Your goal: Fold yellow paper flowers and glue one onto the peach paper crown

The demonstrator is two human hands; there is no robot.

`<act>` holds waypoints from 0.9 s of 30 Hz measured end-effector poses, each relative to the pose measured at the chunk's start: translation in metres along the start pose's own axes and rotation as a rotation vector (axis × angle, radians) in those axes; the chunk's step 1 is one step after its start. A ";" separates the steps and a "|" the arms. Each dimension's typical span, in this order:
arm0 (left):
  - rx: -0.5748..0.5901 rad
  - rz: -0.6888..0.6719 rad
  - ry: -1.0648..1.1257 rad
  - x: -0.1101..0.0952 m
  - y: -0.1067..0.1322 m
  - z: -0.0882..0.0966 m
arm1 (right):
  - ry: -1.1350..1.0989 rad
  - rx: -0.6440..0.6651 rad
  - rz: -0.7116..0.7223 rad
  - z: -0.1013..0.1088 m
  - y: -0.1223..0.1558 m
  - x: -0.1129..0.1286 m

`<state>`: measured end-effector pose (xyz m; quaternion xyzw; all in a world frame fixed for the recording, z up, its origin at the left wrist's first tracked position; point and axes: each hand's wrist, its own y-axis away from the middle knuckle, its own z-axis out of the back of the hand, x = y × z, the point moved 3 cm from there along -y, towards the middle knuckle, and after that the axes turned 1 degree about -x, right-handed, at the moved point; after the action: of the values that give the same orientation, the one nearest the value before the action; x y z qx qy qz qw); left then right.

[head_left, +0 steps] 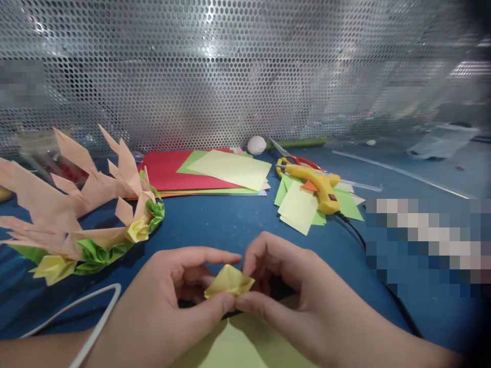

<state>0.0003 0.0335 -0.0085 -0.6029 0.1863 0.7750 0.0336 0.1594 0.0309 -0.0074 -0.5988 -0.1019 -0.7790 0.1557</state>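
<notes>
A small folded piece of yellow paper (229, 281) sits between both hands just above the blue table. My left hand (169, 301) pinches its left side with thumb and forefinger. My right hand (295, 291) pinches its right side, the fingers curled over it. Under the hands lies a flat yellow-green sheet (238, 345). The paper's lower folds are hidden by my thumbs.
At the left stands a paper wreath of peach spikes with green and yellow folded flowers (88, 225). A stack of red, green and yellow sheets (207, 174) lies behind. A yellow glue gun (316, 186) rests on green squares, scissors (295, 158) beside it. A white cord (88, 317) loops near my left wrist.
</notes>
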 end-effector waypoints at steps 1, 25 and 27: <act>-0.008 0.000 0.003 0.000 0.000 0.000 | -0.024 0.001 0.000 0.000 0.000 -0.001; -0.042 -0.050 0.068 0.005 0.002 -0.001 | 0.129 0.047 0.092 -0.003 0.005 -0.002; -0.020 -0.044 0.083 0.005 0.002 -0.002 | 0.100 0.057 0.097 -0.004 0.007 -0.002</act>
<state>0.0002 0.0298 -0.0134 -0.6389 0.1665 0.7502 0.0365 0.1586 0.0230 -0.0106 -0.5585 -0.0870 -0.7963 0.2153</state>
